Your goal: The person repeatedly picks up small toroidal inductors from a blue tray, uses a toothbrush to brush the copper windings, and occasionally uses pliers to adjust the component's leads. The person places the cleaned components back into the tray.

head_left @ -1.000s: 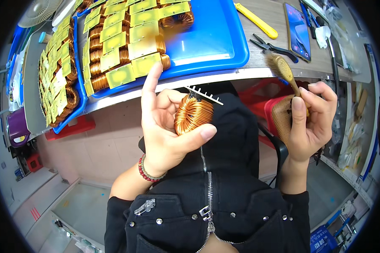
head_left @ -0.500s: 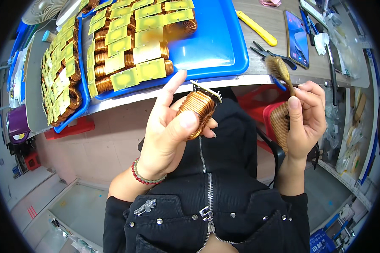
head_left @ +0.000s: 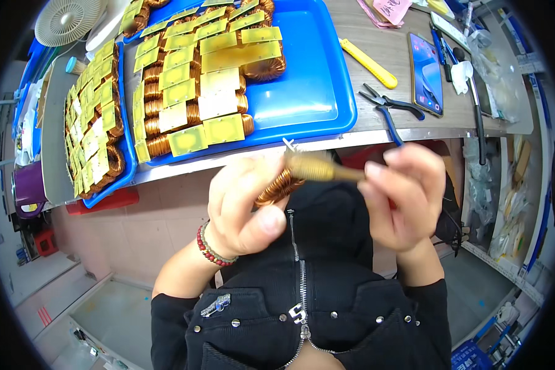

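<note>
Held up in front of my chest, a copper-wound toroid coil [head_left: 281, 187] sits in my left hand [head_left: 240, 200], fingers wrapped round it. A brush [head_left: 314, 167] with a thin handle is pinched by the fingertips of my right hand [head_left: 407, 194]. The brush head lies over the upper end of the coil and hides most of the coil's board there. Motion smears the brush and the right fingers somewhat. Beyond my hands, a blue tray [head_left: 302, 102] carries rows of similar coils topped with yellow-green square boards [head_left: 224, 129].
Left of it stands a second blue tray [head_left: 124, 123] packed with more coils. On the table's right lie a yellow-handled cutter [head_left: 369, 63], pliers [head_left: 391, 105] and a phone [head_left: 426, 74]. The table edge [head_left: 345, 140] runs just beyond my hands.
My right hand has swung left, bringing the brush from the right side onto the coil. My left hand has turned the coil, and its board is now mostly covered.
</note>
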### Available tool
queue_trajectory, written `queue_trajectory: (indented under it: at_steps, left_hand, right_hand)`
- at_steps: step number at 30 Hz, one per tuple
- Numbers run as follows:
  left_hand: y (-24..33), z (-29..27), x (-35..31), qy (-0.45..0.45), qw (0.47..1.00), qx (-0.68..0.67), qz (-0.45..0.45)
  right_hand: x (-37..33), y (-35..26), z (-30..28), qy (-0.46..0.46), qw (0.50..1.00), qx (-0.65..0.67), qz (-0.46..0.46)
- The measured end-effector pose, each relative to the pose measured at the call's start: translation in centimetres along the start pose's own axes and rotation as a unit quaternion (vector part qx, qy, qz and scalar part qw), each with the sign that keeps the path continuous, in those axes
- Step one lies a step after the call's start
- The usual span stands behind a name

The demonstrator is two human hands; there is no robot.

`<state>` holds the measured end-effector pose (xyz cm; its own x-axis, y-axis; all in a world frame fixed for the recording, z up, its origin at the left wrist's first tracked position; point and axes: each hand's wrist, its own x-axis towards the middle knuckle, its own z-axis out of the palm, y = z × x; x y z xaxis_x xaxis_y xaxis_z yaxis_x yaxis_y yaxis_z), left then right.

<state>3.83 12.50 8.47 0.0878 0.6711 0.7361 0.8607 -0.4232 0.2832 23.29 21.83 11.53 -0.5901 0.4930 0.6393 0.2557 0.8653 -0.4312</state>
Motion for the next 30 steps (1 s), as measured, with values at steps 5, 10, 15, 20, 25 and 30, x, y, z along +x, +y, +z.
queue_trajectory:
  at_steps: [5,10,15,20,25,30]
  left_hand:
    - [-0.3,1.2,-0.2,0.116,0.991,0.041,0.058]
    - [-1.2,0.5,-0.3,0.036,0.997,-0.069,0.014]
    - [-1.9,0.8,-0.3,0.038,0.998,-0.055,-0.012]
    - [-2.3,-2.3,-1.4,0.02,0.99,0.036,-0.133]
    - [-4.3,-5.5,-4.8,0.048,0.953,0.156,-0.254]
    - [-8.3,-10.3,-8.9,0.078,0.862,0.371,-0.336]
  right_hand:
    - [0.2,2.1,1.8,0.034,0.787,0.526,0.321]
    - [2.2,1.5,2.9,-0.222,0.735,0.533,0.355]
    - [2.8,1.3,5.4,-0.179,0.756,0.536,0.33]
    - [6.3,2.6,6.7,-0.159,0.963,0.163,0.148]
    - [7.2,3.9,9.3,-0.132,0.981,0.058,0.131]
    - [6.8,3.7,12.1,-0.087,0.978,0.062,0.18]
